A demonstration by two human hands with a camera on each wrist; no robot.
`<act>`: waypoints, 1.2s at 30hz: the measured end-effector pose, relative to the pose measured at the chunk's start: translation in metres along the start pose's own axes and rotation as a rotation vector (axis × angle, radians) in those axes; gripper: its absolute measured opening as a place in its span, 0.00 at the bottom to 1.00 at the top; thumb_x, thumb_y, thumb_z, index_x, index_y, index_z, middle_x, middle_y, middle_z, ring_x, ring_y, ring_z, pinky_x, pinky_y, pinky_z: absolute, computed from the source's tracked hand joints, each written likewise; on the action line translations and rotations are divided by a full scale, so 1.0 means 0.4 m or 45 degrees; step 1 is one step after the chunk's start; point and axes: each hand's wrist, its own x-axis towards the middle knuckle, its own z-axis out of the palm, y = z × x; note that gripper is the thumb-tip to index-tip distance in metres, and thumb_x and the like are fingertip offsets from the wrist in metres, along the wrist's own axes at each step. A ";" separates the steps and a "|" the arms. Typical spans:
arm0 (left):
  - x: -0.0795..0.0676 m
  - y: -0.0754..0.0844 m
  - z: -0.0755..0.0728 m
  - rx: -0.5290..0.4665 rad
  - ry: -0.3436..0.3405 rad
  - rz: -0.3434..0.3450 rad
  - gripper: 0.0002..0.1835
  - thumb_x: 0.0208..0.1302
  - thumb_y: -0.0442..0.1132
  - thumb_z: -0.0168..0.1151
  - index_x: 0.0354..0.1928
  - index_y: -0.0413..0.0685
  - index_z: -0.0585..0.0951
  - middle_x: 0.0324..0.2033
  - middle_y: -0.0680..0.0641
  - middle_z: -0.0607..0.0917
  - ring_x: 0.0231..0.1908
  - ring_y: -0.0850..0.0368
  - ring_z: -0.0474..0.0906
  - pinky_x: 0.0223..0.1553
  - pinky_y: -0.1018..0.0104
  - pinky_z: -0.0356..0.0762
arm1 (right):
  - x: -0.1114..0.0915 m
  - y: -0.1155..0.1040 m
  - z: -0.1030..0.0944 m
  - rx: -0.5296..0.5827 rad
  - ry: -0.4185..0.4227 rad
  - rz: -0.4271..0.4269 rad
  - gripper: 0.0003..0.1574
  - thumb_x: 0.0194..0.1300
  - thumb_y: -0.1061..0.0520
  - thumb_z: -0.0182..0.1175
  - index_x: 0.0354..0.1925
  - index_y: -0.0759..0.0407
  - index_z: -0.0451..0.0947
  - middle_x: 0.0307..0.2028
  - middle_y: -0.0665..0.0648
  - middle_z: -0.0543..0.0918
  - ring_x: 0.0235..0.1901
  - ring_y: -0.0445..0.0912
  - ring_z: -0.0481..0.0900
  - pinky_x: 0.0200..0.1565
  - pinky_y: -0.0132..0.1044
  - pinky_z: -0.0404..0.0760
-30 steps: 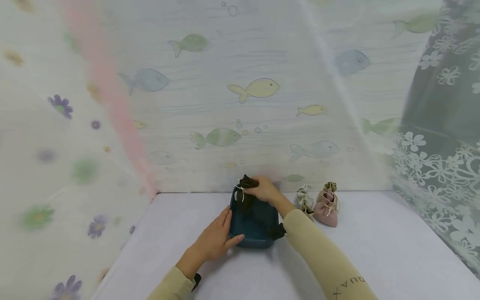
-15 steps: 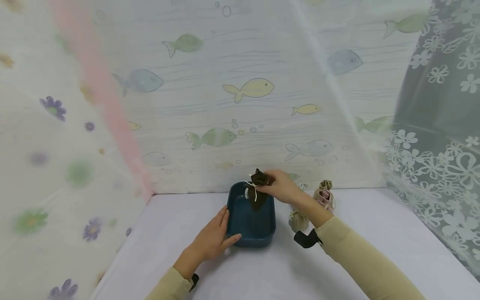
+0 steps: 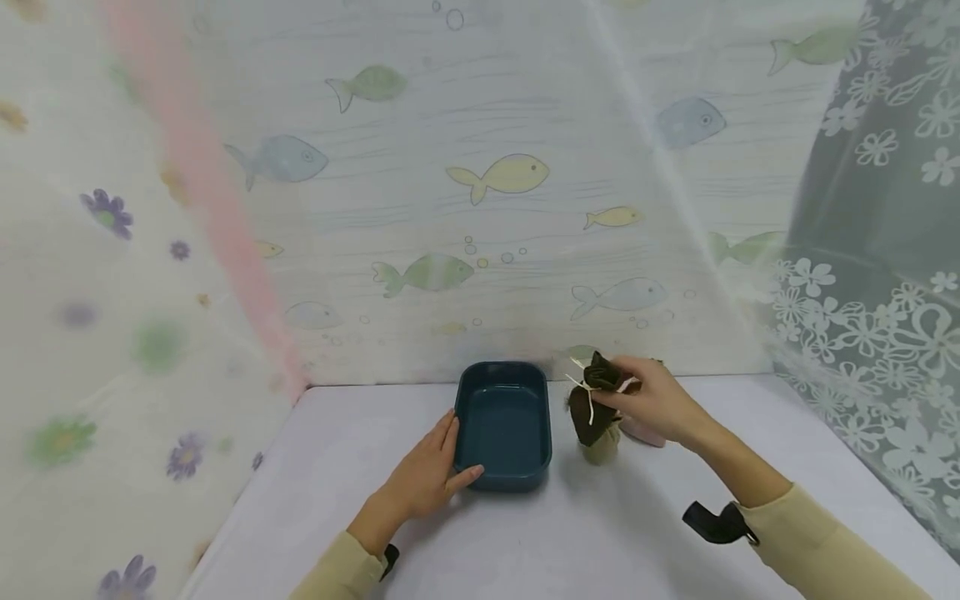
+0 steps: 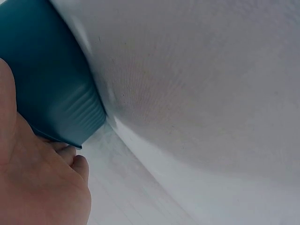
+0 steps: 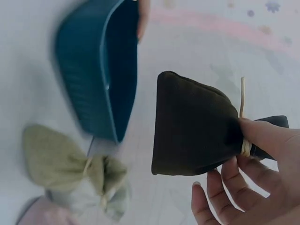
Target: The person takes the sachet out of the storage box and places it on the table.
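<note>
My right hand (image 3: 654, 402) pinches a dark brown drawstring pouch (image 3: 589, 418) at its tied neck, the pale cord hanging loose. In the right wrist view the pouch (image 5: 194, 126) stretches flat-bottomed away from the thumb and fingers. It is raised, overlapping an olive-green pouch (image 3: 602, 450) in the head view. On the left, a deep blue rectangular dish (image 3: 504, 485) has nothing in it. My left hand (image 3: 420, 475) rests against its near left corner, fingers laid along the side and thumb at the front rim; the left wrist view shows this hand (image 4: 44, 178) beside the dish's outer wall.
Behind the right hand a pink pouch (image 3: 643, 432) is partly hidden. The right wrist view shows the olive pouch (image 5: 56, 159) beside a pale one (image 5: 115, 204). A fish-printed curtain (image 3: 487, 250) hangs at the back edge of the white table (image 3: 337, 450).
My right hand has lifted the dark brown pouch out of the blue dish and carried it right, over by the other pouches. The left hand has stayed at the dish.
</note>
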 end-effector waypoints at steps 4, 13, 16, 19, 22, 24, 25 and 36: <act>-0.003 -0.006 0.001 -0.004 -0.002 -0.004 0.54 0.74 0.72 0.44 0.77 0.27 0.53 0.79 0.32 0.51 0.77 0.37 0.53 0.73 0.42 0.59 | -0.047 0.021 -0.022 -0.050 0.037 0.040 0.18 0.69 0.50 0.69 0.51 0.59 0.83 0.41 0.53 0.84 0.41 0.50 0.80 0.43 0.39 0.81; -0.012 -0.004 0.014 -0.027 -0.062 -0.073 0.56 0.73 0.74 0.41 0.80 0.31 0.48 0.80 0.36 0.46 0.79 0.43 0.47 0.76 0.48 0.54 | -0.124 0.090 -0.030 -0.204 0.058 0.121 0.26 0.68 0.48 0.70 0.56 0.63 0.81 0.40 0.49 0.85 0.41 0.45 0.78 0.40 0.36 0.80; -0.010 -0.005 0.013 0.005 -0.062 -0.063 0.56 0.73 0.75 0.38 0.80 0.31 0.48 0.80 0.36 0.46 0.79 0.43 0.48 0.77 0.49 0.53 | -0.139 0.122 -0.015 -0.204 0.062 0.153 0.27 0.67 0.49 0.70 0.56 0.65 0.81 0.41 0.51 0.85 0.40 0.45 0.78 0.37 0.35 0.80; -0.008 -0.008 0.009 0.035 -0.064 -0.056 0.56 0.72 0.76 0.37 0.80 0.31 0.48 0.80 0.36 0.46 0.79 0.43 0.48 0.76 0.50 0.54 | -0.148 0.154 0.011 -0.189 0.055 0.158 0.29 0.66 0.51 0.71 0.57 0.69 0.80 0.41 0.53 0.86 0.40 0.45 0.79 0.36 0.35 0.81; -0.008 -0.010 0.006 0.042 -0.077 -0.057 0.57 0.72 0.76 0.36 0.80 0.31 0.48 0.80 0.36 0.46 0.79 0.43 0.48 0.77 0.50 0.54 | -0.152 0.185 0.042 -0.165 0.047 0.153 0.24 0.65 0.52 0.72 0.52 0.66 0.82 0.40 0.52 0.86 0.39 0.44 0.80 0.36 0.35 0.82; -0.008 -0.011 0.006 0.037 -0.083 -0.061 0.57 0.72 0.76 0.37 0.80 0.31 0.48 0.80 0.36 0.46 0.79 0.43 0.48 0.76 0.49 0.54 | -0.154 0.204 0.059 -0.159 0.042 0.143 0.20 0.64 0.53 0.72 0.50 0.63 0.82 0.39 0.51 0.85 0.39 0.44 0.80 0.37 0.35 0.82; -0.009 -0.011 0.006 0.033 -0.087 -0.062 0.57 0.72 0.76 0.37 0.80 0.31 0.48 0.80 0.36 0.46 0.79 0.43 0.48 0.76 0.49 0.54 | -0.156 0.213 0.067 -0.152 0.041 0.148 0.18 0.64 0.54 0.72 0.49 0.61 0.83 0.38 0.50 0.85 0.39 0.44 0.80 0.37 0.35 0.83; -0.015 -0.002 -0.030 -0.163 -0.070 -0.098 0.54 0.72 0.71 0.49 0.79 0.32 0.52 0.80 0.34 0.49 0.78 0.37 0.49 0.75 0.40 0.54 | -0.169 0.227 0.063 -0.109 -0.007 0.104 0.26 0.63 0.52 0.73 0.54 0.65 0.81 0.43 0.54 0.85 0.43 0.50 0.80 0.38 0.35 0.81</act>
